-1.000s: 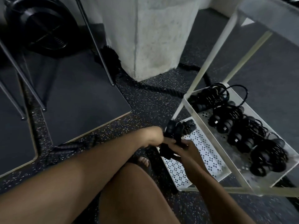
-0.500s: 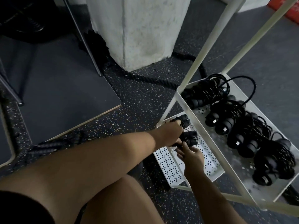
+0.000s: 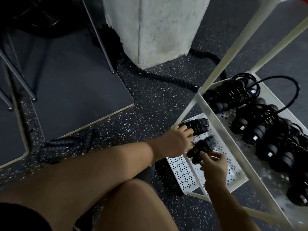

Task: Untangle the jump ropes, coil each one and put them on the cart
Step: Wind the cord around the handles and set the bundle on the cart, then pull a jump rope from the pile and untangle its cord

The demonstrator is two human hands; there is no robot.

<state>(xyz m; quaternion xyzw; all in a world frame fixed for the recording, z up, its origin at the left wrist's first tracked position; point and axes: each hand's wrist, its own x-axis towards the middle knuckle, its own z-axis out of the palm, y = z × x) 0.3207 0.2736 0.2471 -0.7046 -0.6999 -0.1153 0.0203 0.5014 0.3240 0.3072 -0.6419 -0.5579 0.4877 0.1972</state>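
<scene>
left hand (image 3: pixel 176 142) gripped a black coiled jump rope (image 3: pixel 199 126), right hand (image 3: pixel 215 165) pinched a second coil (image 3: pixel 202 147) at the white perforated cart shelf's (image 3: pixel 183 170) edge; black floor tangle (image 3: pixel 66 144) undone.

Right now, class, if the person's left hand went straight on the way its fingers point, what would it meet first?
The coiled jump rope at the far corner of the lower shelf; the left hand seems to touch it with its fingers. Depth is unclear.

Coiled ropes (image 3: pixel 198 126), apparently, on cart (image 3: pixel 181 170)
</scene>
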